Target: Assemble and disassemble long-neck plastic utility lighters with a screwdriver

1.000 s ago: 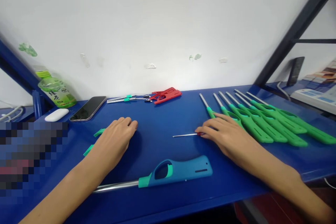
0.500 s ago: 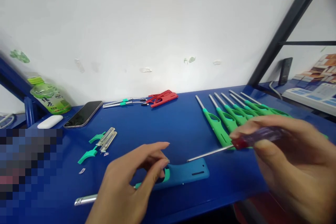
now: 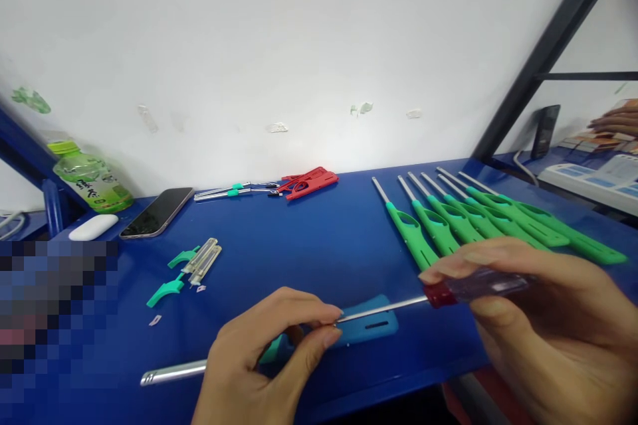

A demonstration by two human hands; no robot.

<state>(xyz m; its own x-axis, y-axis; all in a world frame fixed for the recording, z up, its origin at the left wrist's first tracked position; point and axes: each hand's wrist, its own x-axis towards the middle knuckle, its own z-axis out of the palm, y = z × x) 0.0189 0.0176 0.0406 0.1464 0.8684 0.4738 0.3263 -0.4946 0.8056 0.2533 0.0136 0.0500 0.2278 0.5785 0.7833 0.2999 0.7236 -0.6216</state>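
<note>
In my right hand (image 3: 543, 319) is a screwdriver (image 3: 486, 284) with a clear purple and red handle, its shaft pointing left. My left hand (image 3: 274, 352) is closed in a pinch at the screwdriver's tip; whatever is between thumb and forefinger is too small to make out. Under the fingers lies a blue-handled gas lighter (image 3: 371, 325), flat on the table, its handle to the right. Its metal tube (image 3: 172, 373) sticks out left from behind my left hand. A teal trigger part (image 3: 273, 349) shows partly beneath the palm.
Several green lighters (image 3: 411, 236) lie in a row at right. Red shells (image 3: 314, 182) and metal tubes (image 3: 222, 192) rest by the wall. Clear fuel tanks (image 3: 205, 262) and teal triggers (image 3: 167, 291) lie left, near a phone (image 3: 157, 212) and bottle (image 3: 92, 179). Another person's hand (image 3: 618, 121) shows far right.
My left hand has moved right, from above the lighter's trigger to the screwdriver tip. The right hand has brought the screwdriver left and down, so its tip meets my left fingertips.
</note>
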